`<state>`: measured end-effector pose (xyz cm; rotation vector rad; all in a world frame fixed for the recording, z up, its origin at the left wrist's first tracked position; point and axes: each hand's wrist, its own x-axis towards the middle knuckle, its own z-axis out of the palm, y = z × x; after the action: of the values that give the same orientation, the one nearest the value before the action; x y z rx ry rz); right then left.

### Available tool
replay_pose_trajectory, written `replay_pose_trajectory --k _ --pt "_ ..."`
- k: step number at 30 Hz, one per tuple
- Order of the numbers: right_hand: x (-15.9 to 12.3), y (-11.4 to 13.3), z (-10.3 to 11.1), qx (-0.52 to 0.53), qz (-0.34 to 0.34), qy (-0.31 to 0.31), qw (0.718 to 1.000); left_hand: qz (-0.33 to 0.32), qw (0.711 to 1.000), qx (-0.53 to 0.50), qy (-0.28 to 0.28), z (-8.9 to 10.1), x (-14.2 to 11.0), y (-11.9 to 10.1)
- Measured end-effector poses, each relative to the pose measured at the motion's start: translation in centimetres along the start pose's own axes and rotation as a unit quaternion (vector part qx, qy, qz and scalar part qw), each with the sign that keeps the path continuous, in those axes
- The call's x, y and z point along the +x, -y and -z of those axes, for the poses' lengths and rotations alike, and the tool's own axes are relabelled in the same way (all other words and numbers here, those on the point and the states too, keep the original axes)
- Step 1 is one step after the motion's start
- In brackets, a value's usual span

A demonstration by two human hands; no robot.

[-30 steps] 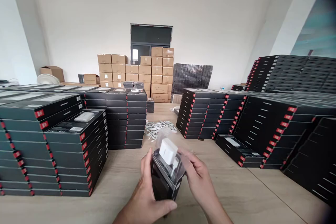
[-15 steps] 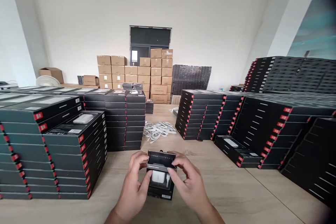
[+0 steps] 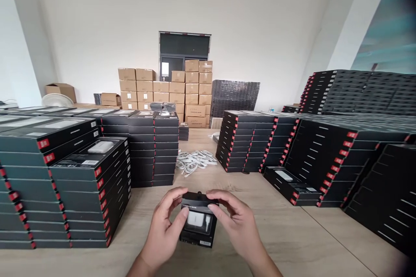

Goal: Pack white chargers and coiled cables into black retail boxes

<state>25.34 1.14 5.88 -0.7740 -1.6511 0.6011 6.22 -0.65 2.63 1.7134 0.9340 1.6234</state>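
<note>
Both my hands hold a small black product box (image 3: 197, 225) upright over the wooden table (image 3: 292, 242). A white charger shows through its clear front window. My left hand (image 3: 164, 229) grips the box's left side, thumb and fingers curled at the top edge. My right hand (image 3: 235, 225) grips the right side, fingers pressing the top flap down. The flap lies nearly closed on the box.
Tall stacks of black boxes with red tags stand at the left (image 3: 65, 181), centre (image 3: 152, 147) and right (image 3: 341, 156). A heap of white cables (image 3: 195, 161) lies beyond my hands. Brown cartons (image 3: 169, 91) are piled against the far wall.
A second ago the white charger in its clear tray stuck out of the box top. It has slid inside, and my fingers have folded the top flap down.
</note>
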Motion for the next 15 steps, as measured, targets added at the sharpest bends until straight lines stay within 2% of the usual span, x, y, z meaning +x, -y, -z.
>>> replay_pose_trajectory --k 4,7,11,15 --pt "0.1 0.0 0.3 -0.022 0.020 0.017 0.999 -0.025 0.999 0.038 -0.012 0.2 0.5 -0.5" --pt "0.1 -0.1 0.6 -0.008 0.004 0.031 0.999 -0.030 0.998 0.055 -0.015 0.2 0.5 -0.6" --pt "0.2 -0.3 1.7 0.024 -0.031 0.098 0.994 -0.040 0.996 0.080 -0.008 0.4 0.4 -0.2" --pt "0.2 -0.6 2.7 0.063 -0.059 0.150 0.985 -0.019 0.998 0.059 0.017 0.5 0.1 0.3"
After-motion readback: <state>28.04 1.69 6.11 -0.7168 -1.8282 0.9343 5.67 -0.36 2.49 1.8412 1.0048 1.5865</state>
